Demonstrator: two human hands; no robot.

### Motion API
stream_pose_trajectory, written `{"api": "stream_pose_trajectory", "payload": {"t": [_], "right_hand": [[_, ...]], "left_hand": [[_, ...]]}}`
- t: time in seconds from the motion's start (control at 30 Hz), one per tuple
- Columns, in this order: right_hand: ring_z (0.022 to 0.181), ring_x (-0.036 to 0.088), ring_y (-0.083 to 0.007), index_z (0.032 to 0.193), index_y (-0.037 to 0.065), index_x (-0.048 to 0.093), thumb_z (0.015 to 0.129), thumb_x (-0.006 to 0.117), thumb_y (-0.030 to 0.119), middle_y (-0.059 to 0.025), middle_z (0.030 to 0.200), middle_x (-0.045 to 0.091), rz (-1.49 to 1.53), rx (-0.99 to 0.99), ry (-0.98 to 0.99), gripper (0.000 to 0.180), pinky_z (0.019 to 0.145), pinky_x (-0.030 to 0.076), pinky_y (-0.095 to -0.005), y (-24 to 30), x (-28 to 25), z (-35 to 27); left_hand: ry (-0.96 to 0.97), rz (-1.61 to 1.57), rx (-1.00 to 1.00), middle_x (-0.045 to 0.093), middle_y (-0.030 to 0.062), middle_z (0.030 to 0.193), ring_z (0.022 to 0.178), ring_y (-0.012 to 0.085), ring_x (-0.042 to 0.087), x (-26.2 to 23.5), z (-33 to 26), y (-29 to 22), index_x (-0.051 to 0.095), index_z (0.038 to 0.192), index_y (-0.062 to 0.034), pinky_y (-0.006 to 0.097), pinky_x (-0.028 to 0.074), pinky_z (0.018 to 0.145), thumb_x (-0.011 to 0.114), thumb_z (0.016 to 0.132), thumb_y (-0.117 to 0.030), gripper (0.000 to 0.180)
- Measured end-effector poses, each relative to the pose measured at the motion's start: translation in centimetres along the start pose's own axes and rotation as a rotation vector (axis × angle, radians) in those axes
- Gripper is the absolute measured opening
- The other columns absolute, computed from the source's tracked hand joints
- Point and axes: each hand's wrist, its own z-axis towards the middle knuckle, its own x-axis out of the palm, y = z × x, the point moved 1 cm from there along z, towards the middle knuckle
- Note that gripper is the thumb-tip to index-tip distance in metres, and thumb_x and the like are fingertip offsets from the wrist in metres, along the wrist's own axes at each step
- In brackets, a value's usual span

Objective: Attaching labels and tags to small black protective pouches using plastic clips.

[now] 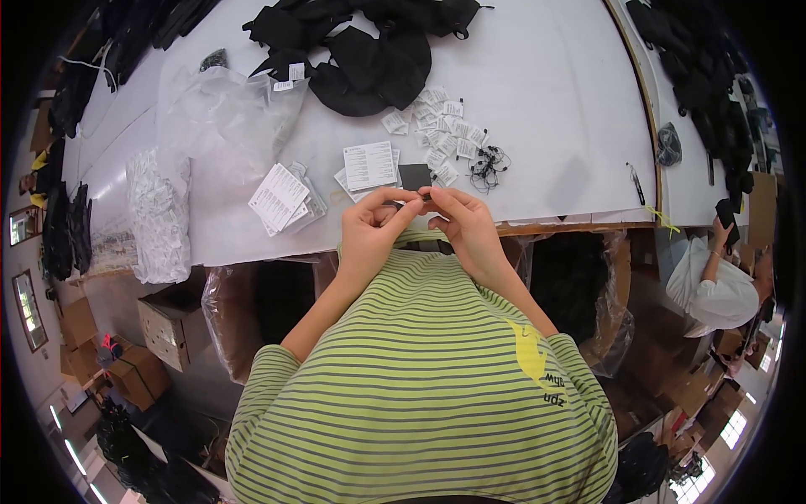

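Note:
Over the table's near edge, my left hand [372,225] and my right hand [470,231] meet with their fingertips pinched together. Between the tips is a small dark piece [426,194], too small to name. A black square card [415,175] shows just beyond the fingers; whether they hold it or it lies on the table, I cannot tell. Stacks of white printed cards [369,165] lie behind my left hand. Past my right hand are a tangle of thin black cord loops [489,170] and a loose spread of small white printed labels [445,126].
Black fabric items [369,71] are heaped at the table's far side. Clear plastic bags [222,118], more printed cards [281,199] and a bundle of white labels [159,218] lie leftward. A pen [636,184] rests at the right edge. Another person [718,286] works farther right.

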Motion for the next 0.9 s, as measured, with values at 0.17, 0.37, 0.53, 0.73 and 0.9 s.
{"api": "stream_pose_trajectory", "payload": {"t": [0.17,0.37,0.53,0.73,0.9], "right_hand": [[0.087,0.060,-0.0087,0.101,0.003,0.068,0.089,0.063,0.024,-0.0020,0.093,0.067,0.059,0.015,0.018,0.024,0.070,0.043,-0.0225,-0.1,0.0,-0.1],[0.090,0.060,-0.0102,0.100,0.003,0.067,0.091,0.060,0.018,-0.0047,0.101,0.067,0.044,0.030,0.032,0.019,0.069,0.044,-0.0224,-0.5,-0.4,0.1],[0.078,0.053,-0.0060,0.086,0.002,0.070,0.085,0.067,0.015,0.0015,0.086,0.060,-0.189,-0.212,0.044,0.013,0.067,0.038,-0.0191,0.0,-0.4,-0.1],[0.077,0.052,-0.0072,0.083,-0.001,0.068,0.085,0.066,0.007,-0.0004,0.084,0.056,-0.165,-0.318,0.093,0.008,0.069,0.040,-0.0210,1.0,0.7,-1.1],[0.074,0.053,-0.0078,0.083,-0.002,0.067,0.085,0.066,0.005,-0.0015,0.083,0.057,-0.218,-0.312,0.116,0.007,0.068,0.042,-0.0218,1.8,0.9,-1.7]], "left_hand": [[-0.003,-0.018,0.000,0.037,-0.0116,0.051,0.048,-0.0028,0.025,0.2,-0.1,-0.1,0.066,0.092,-0.0003,0.020,0.014,0.046,0.065,0.085,-0.008,0.010],[-0.014,0.003,0.011,0.036,-0.0114,0.051,0.048,-0.0021,0.024,0.2,-0.1,0.2,0.067,0.090,-0.0009,0.020,0.014,0.046,0.066,0.085,-0.008,0.009],[-0.093,0.112,0.159,0.032,-0.0103,0.049,0.047,-0.0012,0.023,0.3,0.1,0.1,0.053,0.093,-0.0037,0.020,0.014,0.046,0.075,0.078,-0.009,0.027],[-0.019,0.037,0.213,0.032,-0.0097,0.049,0.047,-0.0014,0.024,0.0,0.3,0.0,0.045,0.090,-0.0060,0.020,0.014,0.046,0.077,0.075,-0.007,0.035],[0.047,0.093,0.147,0.035,-0.0083,0.052,0.050,-0.0005,0.028,-0.3,0.0,-0.3,0.046,0.092,-0.0055,0.019,0.019,0.048,0.073,0.079,-0.008,0.029]]}}
